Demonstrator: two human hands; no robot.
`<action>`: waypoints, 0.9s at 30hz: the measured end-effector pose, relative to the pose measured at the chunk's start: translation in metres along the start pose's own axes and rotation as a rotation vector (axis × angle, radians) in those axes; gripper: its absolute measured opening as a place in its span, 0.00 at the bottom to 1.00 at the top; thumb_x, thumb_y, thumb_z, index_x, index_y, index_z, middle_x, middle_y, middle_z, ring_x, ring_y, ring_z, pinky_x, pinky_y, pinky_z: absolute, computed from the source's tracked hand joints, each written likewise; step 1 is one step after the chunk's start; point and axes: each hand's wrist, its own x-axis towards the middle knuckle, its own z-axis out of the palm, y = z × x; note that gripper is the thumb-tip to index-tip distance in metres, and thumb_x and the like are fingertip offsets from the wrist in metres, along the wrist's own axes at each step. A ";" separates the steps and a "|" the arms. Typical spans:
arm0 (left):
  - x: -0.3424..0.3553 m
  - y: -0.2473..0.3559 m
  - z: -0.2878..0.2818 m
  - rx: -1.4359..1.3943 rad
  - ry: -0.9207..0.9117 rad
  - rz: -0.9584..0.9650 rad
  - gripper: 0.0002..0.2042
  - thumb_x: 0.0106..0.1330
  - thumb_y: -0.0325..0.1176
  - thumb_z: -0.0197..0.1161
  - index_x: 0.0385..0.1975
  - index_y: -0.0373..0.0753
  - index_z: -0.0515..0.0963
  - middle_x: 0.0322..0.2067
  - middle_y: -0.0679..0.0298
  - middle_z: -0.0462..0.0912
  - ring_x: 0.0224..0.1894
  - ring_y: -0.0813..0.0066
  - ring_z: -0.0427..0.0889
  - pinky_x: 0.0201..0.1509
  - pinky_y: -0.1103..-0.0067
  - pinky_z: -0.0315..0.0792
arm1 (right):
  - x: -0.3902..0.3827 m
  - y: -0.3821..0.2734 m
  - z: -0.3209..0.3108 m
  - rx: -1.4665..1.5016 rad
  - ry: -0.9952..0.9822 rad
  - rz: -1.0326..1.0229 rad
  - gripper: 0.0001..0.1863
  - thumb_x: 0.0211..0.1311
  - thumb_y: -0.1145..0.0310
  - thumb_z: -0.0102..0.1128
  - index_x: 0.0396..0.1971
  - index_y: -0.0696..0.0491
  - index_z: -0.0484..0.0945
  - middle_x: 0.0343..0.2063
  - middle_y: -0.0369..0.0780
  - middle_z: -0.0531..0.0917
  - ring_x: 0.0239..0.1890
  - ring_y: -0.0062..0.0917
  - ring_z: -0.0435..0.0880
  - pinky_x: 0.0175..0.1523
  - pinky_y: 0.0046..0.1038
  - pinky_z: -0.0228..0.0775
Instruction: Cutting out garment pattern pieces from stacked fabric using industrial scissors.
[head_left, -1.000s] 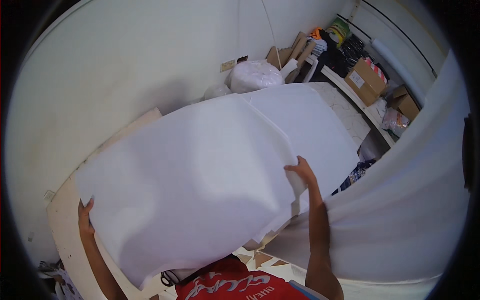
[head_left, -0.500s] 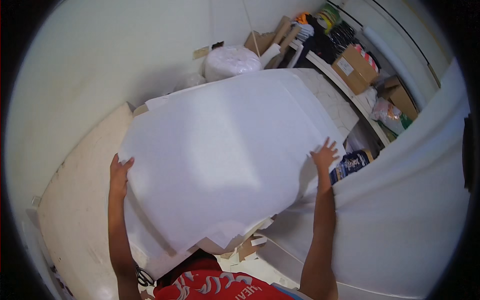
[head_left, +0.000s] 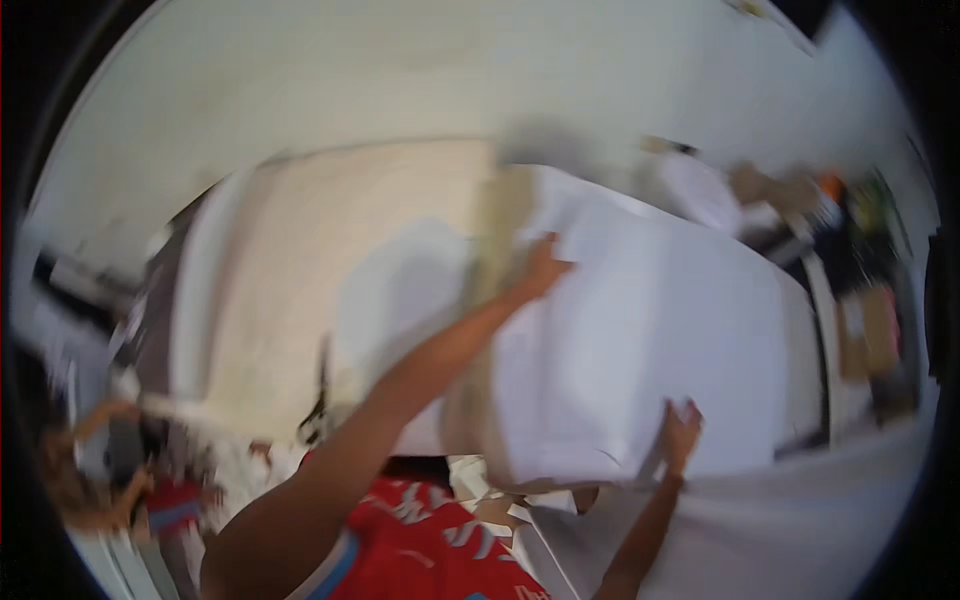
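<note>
A large white sheet [head_left: 640,340] lies over the right half of the table. My left hand [head_left: 546,268] rests on it close to its upper left edge, thumb and fingers apart, though motion smears them. Nearer to me and to the right, my right hand [head_left: 682,430] lies on the lower part of the sheet with its fingers spread. A tan strip [head_left: 487,340], blurred, shows along the sheet's left side. Dark-handled scissors [head_left: 314,425] lie on the table [head_left: 280,270] at its near edge, left of my left arm.
A brown cardboard box [head_left: 868,333] stands at the right among packed goods. A white wrapped bundle [head_left: 700,190] sits behind the sheet. White cloth [head_left: 790,525] hangs at the lower right. At the far lower left another person's arms [head_left: 110,500] show, near paper scraps.
The view has swung to the left, bringing the bare table and another person in. My left hand has moved from the sheet's left edge onto its upper left part. My right hand stays on the sheet.
</note>
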 end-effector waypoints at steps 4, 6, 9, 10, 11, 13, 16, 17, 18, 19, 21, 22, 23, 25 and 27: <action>-0.054 0.046 -0.103 -0.591 -0.191 -0.214 0.24 0.61 0.28 0.65 0.56 0.40 0.66 0.32 0.64 0.78 0.35 0.78 0.79 0.35 0.77 0.77 | -0.029 -0.054 -0.017 -0.189 0.308 -0.199 0.28 0.62 0.53 0.60 0.52 0.61 0.75 0.51 0.51 0.77 0.55 0.41 0.74 0.60 0.38 0.65; -0.103 0.027 -0.173 -0.473 -0.040 -0.079 0.21 0.61 0.26 0.63 0.55 0.40 0.69 0.31 0.65 0.79 0.33 0.79 0.79 0.35 0.80 0.76 | -0.075 -0.154 -0.034 0.552 0.199 -0.192 0.22 0.66 0.60 0.57 0.51 0.62 0.75 0.48 0.49 0.79 0.49 0.35 0.78 0.57 0.34 0.67; -0.161 -0.006 -0.308 -0.159 0.132 -0.015 0.15 0.65 0.26 0.60 0.52 0.41 0.75 0.36 0.66 0.80 0.35 0.81 0.79 0.38 0.82 0.76 | -0.161 -0.253 -0.006 0.778 0.014 -0.486 0.10 0.66 0.75 0.52 0.43 0.60 0.80 0.35 0.41 0.83 0.35 0.22 0.80 0.45 0.26 0.73; -0.178 -0.038 -0.349 -0.021 0.177 -0.185 0.15 0.64 0.21 0.59 0.49 0.41 0.77 0.39 0.65 0.80 0.39 0.80 0.79 0.40 0.81 0.75 | -0.198 -0.296 -0.002 0.782 -0.119 -0.448 0.09 0.64 0.78 0.52 0.40 0.60 0.80 0.29 0.38 0.82 0.32 0.21 0.80 0.40 0.23 0.73; -0.190 -0.071 -0.386 0.112 0.320 -0.143 0.13 0.65 0.21 0.57 0.48 0.40 0.78 0.40 0.63 0.80 0.39 0.75 0.80 0.40 0.80 0.75 | -0.228 -0.322 0.013 0.850 -0.332 -0.394 0.08 0.63 0.77 0.53 0.39 0.58 0.80 0.24 0.36 0.80 0.28 0.18 0.79 0.36 0.22 0.73; -0.212 -0.125 -0.466 0.435 0.486 -0.148 0.11 0.65 0.22 0.56 0.46 0.40 0.78 0.38 0.59 0.80 0.38 0.68 0.81 0.40 0.77 0.74 | -0.281 -0.379 0.056 0.962 -0.801 -0.268 0.09 0.63 0.67 0.59 0.40 0.56 0.81 0.26 0.42 0.82 0.24 0.23 0.81 0.34 0.27 0.73; -0.230 -0.194 -0.543 0.652 0.413 -0.227 0.13 0.67 0.31 0.56 0.51 0.44 0.76 0.45 0.58 0.78 0.48 0.58 0.77 0.49 0.69 0.71 | -0.348 -0.411 0.122 0.681 -1.107 -0.285 0.12 0.62 0.64 0.60 0.39 0.56 0.80 0.28 0.44 0.82 0.28 0.29 0.83 0.38 0.29 0.75; -0.231 -0.215 -0.557 0.691 0.364 -0.282 0.16 0.66 0.34 0.57 0.54 0.47 0.74 0.49 0.57 0.76 0.54 0.55 0.73 0.54 0.65 0.70 | -0.373 -0.411 0.141 0.548 -0.995 -0.437 0.13 0.60 0.63 0.61 0.40 0.55 0.79 0.32 0.45 0.82 0.33 0.33 0.82 0.41 0.32 0.74; -0.233 -0.242 -0.563 0.686 0.362 -0.278 0.16 0.66 0.34 0.57 0.54 0.47 0.74 0.49 0.57 0.76 0.54 0.55 0.73 0.54 0.65 0.70 | -0.397 -0.413 0.152 0.411 -0.878 -0.585 0.15 0.58 0.62 0.62 0.41 0.55 0.77 0.35 0.46 0.81 0.38 0.37 0.82 0.43 0.35 0.74; -0.233 -0.273 -0.564 0.854 0.290 -0.219 0.19 0.66 0.38 0.57 0.57 0.49 0.71 0.55 0.56 0.71 0.59 0.53 0.68 0.60 0.60 0.64 | -0.414 -0.415 0.154 0.409 -0.868 -0.581 0.15 0.58 0.62 0.62 0.41 0.55 0.77 0.35 0.46 0.81 0.38 0.37 0.82 0.43 0.35 0.74; -0.233 -0.305 -0.567 1.001 0.195 -0.142 0.22 0.67 0.42 0.56 0.61 0.51 0.69 0.61 0.55 0.66 0.64 0.51 0.63 0.66 0.55 0.58 | -0.438 -0.415 0.156 0.277 -0.673 -0.564 0.19 0.54 0.63 0.64 0.44 0.54 0.74 0.41 0.46 0.79 0.46 0.44 0.77 0.48 0.40 0.71; -0.234 -0.306 -0.554 0.958 0.124 -0.145 0.24 0.66 0.44 0.56 0.63 0.52 0.67 0.63 0.54 0.63 0.66 0.50 0.59 0.67 0.52 0.54 | -0.450 -0.417 0.158 0.260 -0.654 -0.517 0.19 0.54 0.63 0.64 0.44 0.54 0.74 0.41 0.46 0.79 0.46 0.44 0.77 0.48 0.40 0.71; -0.235 -0.304 -0.549 0.917 0.057 -0.149 0.25 0.66 0.46 0.56 0.64 0.53 0.66 0.66 0.53 0.60 0.68 0.48 0.56 0.68 0.48 0.50 | -0.462 -0.419 0.159 0.197 -0.609 -0.448 0.20 0.53 0.63 0.65 0.44 0.54 0.73 0.42 0.46 0.78 0.47 0.43 0.77 0.48 0.40 0.71; -0.244 -0.290 -0.552 0.877 -0.008 -0.135 0.26 0.66 0.47 0.57 0.64 0.53 0.66 0.65 0.53 0.60 0.68 0.49 0.57 0.68 0.48 0.50 | -0.492 -0.421 0.157 0.101 -0.552 -0.334 0.21 0.52 0.63 0.66 0.44 0.55 0.72 0.43 0.47 0.78 0.48 0.43 0.76 0.48 0.40 0.71; -0.261 -0.283 -0.559 0.839 -0.054 -0.129 0.26 0.65 0.47 0.57 0.64 0.53 0.66 0.65 0.53 0.60 0.68 0.49 0.57 0.68 0.48 0.51 | -0.503 -0.424 0.171 0.198 -0.379 -0.221 0.21 0.51 0.66 0.66 0.42 0.58 0.71 0.39 0.48 0.78 0.44 0.44 0.78 0.46 0.40 0.72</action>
